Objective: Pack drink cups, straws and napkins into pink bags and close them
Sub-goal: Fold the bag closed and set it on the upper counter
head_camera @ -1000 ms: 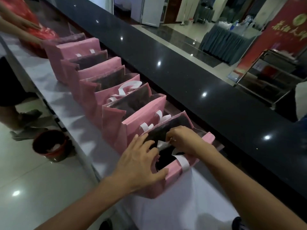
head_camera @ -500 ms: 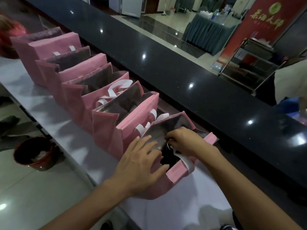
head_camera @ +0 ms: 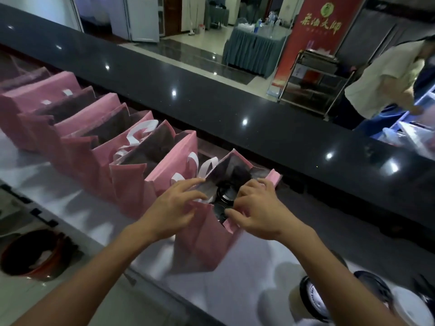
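Note:
The nearest pink bag [head_camera: 202,245] stands open on the white counter, and a drink cup with a black lid [head_camera: 224,192] shows inside it. My left hand [head_camera: 174,205] lies on the bag's left rim with its fingers spread. My right hand [head_camera: 254,208] pinches the bag's right rim near the front corner. A row of several more pink bags [head_camera: 131,184] with white handles runs away to the left. Two lidded drink cups [head_camera: 313,300] stand at the bottom right.
A raised black countertop [head_camera: 235,109] runs along the far side of the bags. A red bin [head_camera: 35,252] sits on the floor at lower left. Another person [head_camera: 381,81] bends at the far right behind the counter. The white counter [head_camera: 235,285] continues toward me.
My right hand has come out of the bag's mouth and taken the right rim. My left hand slid along the left rim. The view has swung right, bringing the cups into sight.

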Motion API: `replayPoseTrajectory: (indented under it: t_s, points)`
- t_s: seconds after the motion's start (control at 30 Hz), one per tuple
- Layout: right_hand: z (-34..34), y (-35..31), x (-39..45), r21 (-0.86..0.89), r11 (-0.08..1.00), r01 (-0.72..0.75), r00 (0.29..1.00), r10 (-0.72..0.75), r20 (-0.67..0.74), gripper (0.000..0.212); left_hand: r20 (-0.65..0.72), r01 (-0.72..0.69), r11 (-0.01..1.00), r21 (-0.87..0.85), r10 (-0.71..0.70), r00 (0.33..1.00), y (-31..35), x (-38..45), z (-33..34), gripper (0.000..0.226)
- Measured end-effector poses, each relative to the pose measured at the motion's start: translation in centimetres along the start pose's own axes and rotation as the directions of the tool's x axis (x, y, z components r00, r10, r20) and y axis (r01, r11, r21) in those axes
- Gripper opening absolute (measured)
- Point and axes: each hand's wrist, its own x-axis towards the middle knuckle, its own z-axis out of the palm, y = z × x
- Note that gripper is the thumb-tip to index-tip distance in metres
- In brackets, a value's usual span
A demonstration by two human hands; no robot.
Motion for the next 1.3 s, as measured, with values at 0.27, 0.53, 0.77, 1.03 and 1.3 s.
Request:
replayPoseTrajectory:
  t_s: [0.27,0.53,0.77,1.03,1.3]
  points:
    - [1.4,2.3,-5.2,0.028,0.997,-0.070,0.902,0.075,-0.424,0.037,-0.164,0.093,0.995,0.019,-0.089,0.982,4.0,-1.4,2.3,0.010]
    - [3.9,3.4,-10.7,0.211,0.903,-0.376,0.858,0.424,-0.288,0.057,-0.251,0.163,0.987,0.012,-0.155,0.956,11.0,-3.2,7.1,0.015]
    - [6.0,2.3,-14.2,0.303,0.872,-0.385,0.860,0.458,-0.224,0.068,-0.261,0.103,0.994,-0.041,-0.110,0.959,14.7,-2.1,10.4,0.013]
    - [8.8,2.6,-14.4,0.471,0.800,-0.372,0.747,0.559,-0.359,0.063,-0.245,-0.021,0.997,-0.067,0.004,0.970,14.6,-2.0,8.6,0.021]
    - [8.0,4.2,-14.2,0.629,0.720,-0.294,0.738,0.589,-0.329,0.070,-0.189,0.209,0.974,-0.090,-0.222,0.957,6.9,3.5,2.7,0.076]
